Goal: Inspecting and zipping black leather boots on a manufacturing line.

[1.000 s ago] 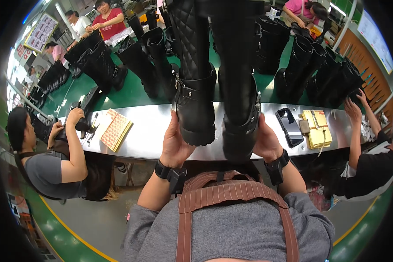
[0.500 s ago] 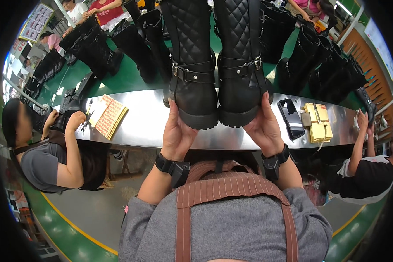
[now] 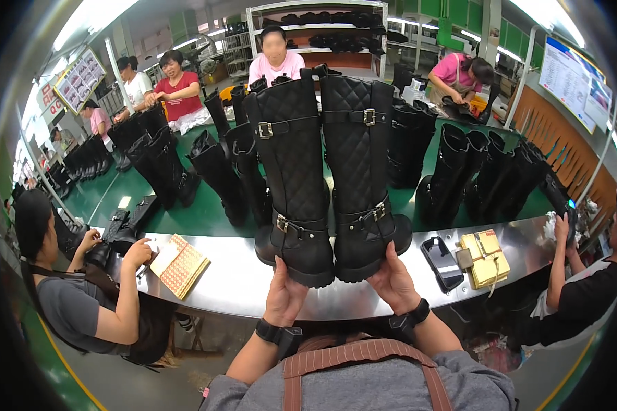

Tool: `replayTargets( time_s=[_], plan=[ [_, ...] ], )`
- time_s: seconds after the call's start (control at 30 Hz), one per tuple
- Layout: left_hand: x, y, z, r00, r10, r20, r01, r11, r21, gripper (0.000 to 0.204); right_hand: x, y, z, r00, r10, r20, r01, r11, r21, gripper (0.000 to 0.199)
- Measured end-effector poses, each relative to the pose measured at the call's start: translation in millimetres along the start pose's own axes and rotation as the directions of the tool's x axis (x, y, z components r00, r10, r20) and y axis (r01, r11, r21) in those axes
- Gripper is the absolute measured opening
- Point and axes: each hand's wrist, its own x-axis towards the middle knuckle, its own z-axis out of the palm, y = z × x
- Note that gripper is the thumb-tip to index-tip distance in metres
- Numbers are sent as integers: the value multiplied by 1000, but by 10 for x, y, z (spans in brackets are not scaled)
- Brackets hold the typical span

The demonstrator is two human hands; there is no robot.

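A pair of tall black quilted boots stands upright side by side in front of me, their heels toward me. Each has a buckled strap near the top and another at the ankle. My left hand (image 3: 286,294) grips the left boot (image 3: 288,164) low at the heel, thumb up along its outer side and the other fingers mostly hidden under the sole. In the same way my right hand (image 3: 394,279) is closed on the heel of the right boot (image 3: 358,164). The two soles nearly touch, over the metal edge of the workbench (image 3: 233,274).
Several black boots stand on the green tabletop (image 3: 206,192) beyond. A stack of patterned yellow cards (image 3: 179,266) lies left, a black phone (image 3: 442,264) and a bundle of yellow cards (image 3: 490,257) right. Co-workers sit close on both sides; others work across the table.
The view has tilted upward, so the boot tops, the shelves and the people across the table now show. Both hands keep the same hold on the boots.
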Motion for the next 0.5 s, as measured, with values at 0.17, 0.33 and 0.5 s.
replayTargets(
  time_s=[0.17, 0.33, 0.5],
  plan=[
    [-27, -2, -29, 999, -42, -26, 42, 999, -8, 65, -16, 47, -31, 999, 10, 38, -11, 999, 45, 61],
    [-4, -2, -47, 994, -95, 51, 101, 984, -145, 64, 35, 75, -104, 999, 25, 45, -31, 992, 123, 58],
    [-26, -19, -51, 997, -68, -34, 65, 995, -74, 65, -45, 48, -26, 997, 53, 61, -59, 993, 102, 64]
  ],
)
